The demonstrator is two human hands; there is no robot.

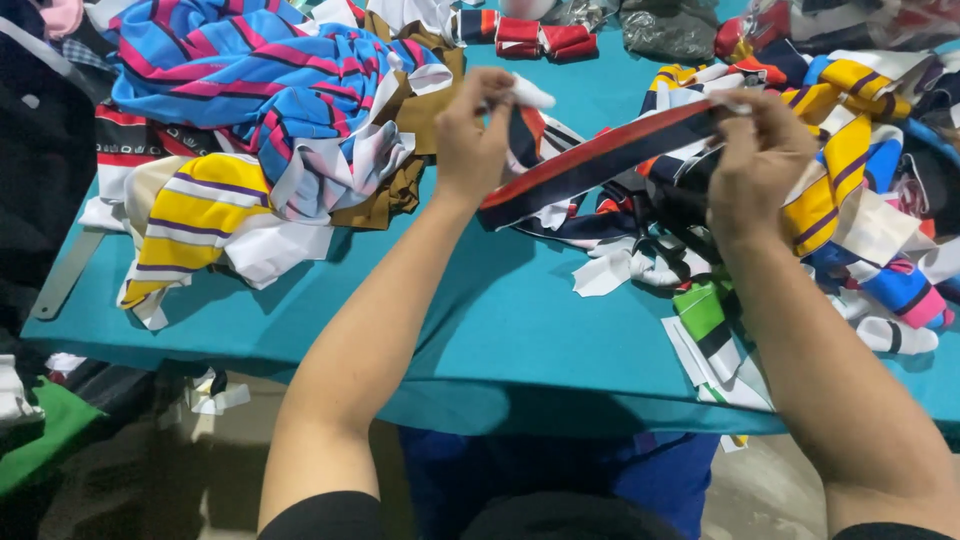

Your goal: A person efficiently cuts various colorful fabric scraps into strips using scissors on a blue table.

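I hold a long fabric strip [600, 155], dark navy with a red band, stretched between both hands above a teal table [500, 320]. My left hand [472, 130] pinches its white left end, raised over the table's middle. My right hand [757, 160] grips the strip's right end, just above a heap of striped fabric pieces [850, 160]. Below the strip lie more scraps, and dark scissors [650, 245] rest among them.
A big pile of blue, pink and yellow striped cloth [250, 90] covers the table's left. Red folded pieces [545, 40] sit at the far edge. Green-striped and white scraps [710, 330] lie near the front right edge. A metal ruler [65, 275] lies at the left edge.
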